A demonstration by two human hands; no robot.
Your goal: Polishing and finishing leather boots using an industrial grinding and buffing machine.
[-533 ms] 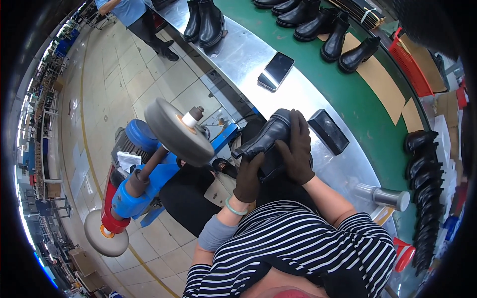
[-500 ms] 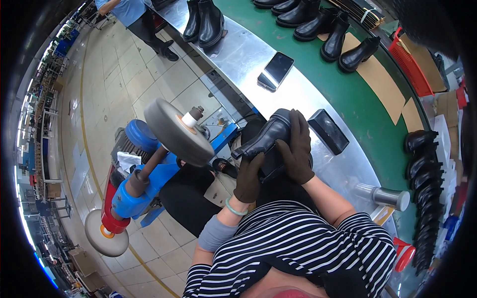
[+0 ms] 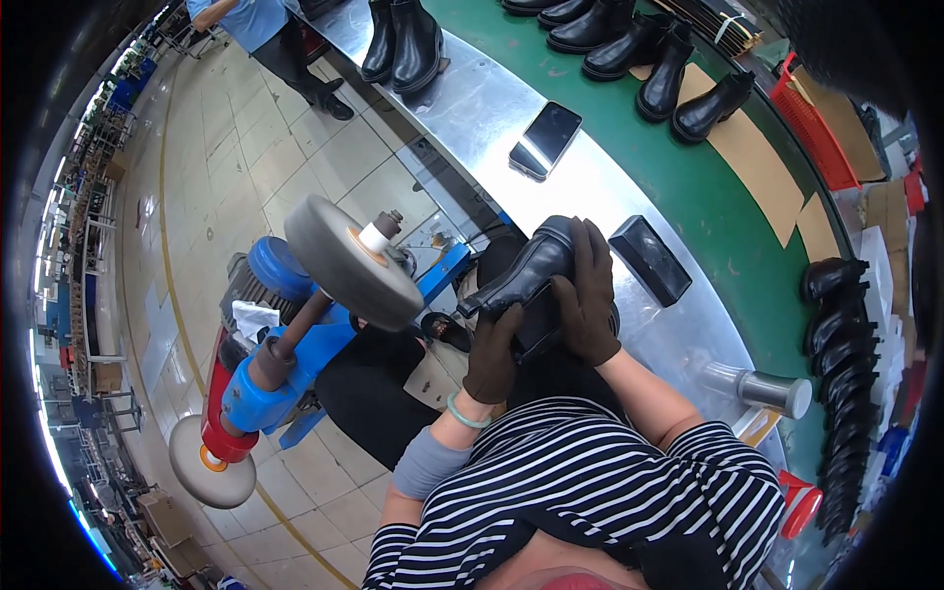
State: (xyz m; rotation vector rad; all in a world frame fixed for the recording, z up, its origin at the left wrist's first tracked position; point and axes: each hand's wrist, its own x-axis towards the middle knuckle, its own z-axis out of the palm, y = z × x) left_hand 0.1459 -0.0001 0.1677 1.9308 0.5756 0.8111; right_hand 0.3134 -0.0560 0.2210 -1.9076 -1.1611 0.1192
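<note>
Little has moved since the earlier frame: both gloved hands and the boot sit in the same place beside the wheel, with at most a slight tilt of the toe. Nearest the body, the left hand [image 3: 492, 356] in its dark brown fabric glove is clenched up around the underside of the black glossy leather ankle boot [image 3: 526, 275], its fingers [image 3: 503, 324] pressed against the sole just behind the toe. Over it, the right hand [image 3: 588, 295], gloved alike, is closed over the boot's upper and shaft, fingers [image 3: 590, 246] spread along the leather. So the boot lies between the two sets of fingers, toe pointing left and outward beyond them. Just past the toe, not clearly touching it, stands the grey round felt buffing wheel [image 3: 349, 261] on its blue motor housing [image 3: 285, 339]. To buff well, I judge the grip should stay firm on both sides and the toe meet the wheel's rim lightly, turning the boot rather than pressing hard. Beyond the right fingers, on the shiny metal bench [image 3: 472, 108], lie a black rectangular block [image 3: 649, 261] and, farther, a dark flat phone [image 3: 546, 138].
</note>
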